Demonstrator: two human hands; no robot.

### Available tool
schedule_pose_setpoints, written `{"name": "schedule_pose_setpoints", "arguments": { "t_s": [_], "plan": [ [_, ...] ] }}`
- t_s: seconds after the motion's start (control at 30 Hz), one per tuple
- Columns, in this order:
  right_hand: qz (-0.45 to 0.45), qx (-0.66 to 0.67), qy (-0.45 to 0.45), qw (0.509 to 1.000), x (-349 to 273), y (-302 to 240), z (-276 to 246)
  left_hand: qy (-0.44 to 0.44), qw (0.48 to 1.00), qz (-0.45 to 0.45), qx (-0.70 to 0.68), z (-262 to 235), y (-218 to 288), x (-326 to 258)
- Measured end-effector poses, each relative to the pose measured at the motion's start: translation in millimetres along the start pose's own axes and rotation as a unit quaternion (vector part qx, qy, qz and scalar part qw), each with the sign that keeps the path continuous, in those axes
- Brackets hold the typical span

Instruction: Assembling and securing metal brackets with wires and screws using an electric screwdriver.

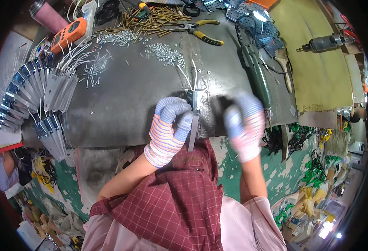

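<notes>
Gripping: the left hand (170,125), in a striped knit glove, is curling its fingers and thumb around a narrow grey metal strip (193,125) at the near edge of the table.
Strip: it is standing lengthwise away from the person, its near end hanging over the table's edge above the checked apron (179,201), its far end lying on the sheet; two thin white wires (192,75) are running from its far end up across the metal.
Right hand: the right hand (246,123), gloved the same, is blurring with motion just right of the strip, apart from it; whether it is pinching anything I cannot tell.
Table: a dark steel sheet (129,92) is covering the top, and both hands are working at its near edge.
Left of the hands: finished strips with white wires are lying fanned in a pile (37,92) along the left edge, well apart from the hands.
Far side: loose washers (165,52) and small screws (117,38) are lying scattered, with brass-coloured rods (150,21) behind them and yellow-handled pliers (200,33) beside those.
Far left: an orange meter (69,34) is lying near a pink cup (48,16).
Right: a green power tool (257,75) is lying lengthwise just beyond the right hand, a paintbrush (285,67) beside it, and a drill (326,42) resting on the yellow board (317,79).
</notes>
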State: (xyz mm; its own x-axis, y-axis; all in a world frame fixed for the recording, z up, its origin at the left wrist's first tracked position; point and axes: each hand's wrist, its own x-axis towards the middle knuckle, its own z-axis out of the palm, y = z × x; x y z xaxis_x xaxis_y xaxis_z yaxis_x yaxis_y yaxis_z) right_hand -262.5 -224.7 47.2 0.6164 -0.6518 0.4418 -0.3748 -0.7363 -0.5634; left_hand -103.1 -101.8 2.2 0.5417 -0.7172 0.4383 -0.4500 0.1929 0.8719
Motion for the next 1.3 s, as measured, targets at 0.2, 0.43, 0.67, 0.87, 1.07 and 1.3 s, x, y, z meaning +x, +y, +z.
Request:
{"name": "schedule_pose_setpoints", "arguments": {
  "t_s": [0.2,0.43,0.67,0.87,1.07,1.3],
  "plan": [
    [0.197,-0.354,-0.062,0.912,32.5,77.7,-32.7,0.003,1.000,0.026,0.002,2.7,0.8,-0.7],
    [0.357,0.515,0.178,0.759,25.1,50.2,-53.5,0.006,1.000,0.018,-0.002,0.0,-2.7,-2.6],
    [0.338,0.782,0.200,0.484,-10.9,26.2,-43.1,-0.019,0.999,0.033,0.014,0.5,-3.0,0.2],
    [0.281,0.865,0.212,0.357,-36.1,34.7,-4.3,-0.022,0.999,0.024,0.005,1.3,-3.8,-3.2],
    [0.296,0.835,0.228,0.405,-32.2,31.2,4.2,-0.022,1.000,-0.001,-0.008,2.4,-5.2,-6.2],
    [0.321,0.818,0.239,0.413,-33.3,29.4,2.2,-0.065,0.998,0.014,0.022,-1.3,-7.9,-6.8]
  ]
}}
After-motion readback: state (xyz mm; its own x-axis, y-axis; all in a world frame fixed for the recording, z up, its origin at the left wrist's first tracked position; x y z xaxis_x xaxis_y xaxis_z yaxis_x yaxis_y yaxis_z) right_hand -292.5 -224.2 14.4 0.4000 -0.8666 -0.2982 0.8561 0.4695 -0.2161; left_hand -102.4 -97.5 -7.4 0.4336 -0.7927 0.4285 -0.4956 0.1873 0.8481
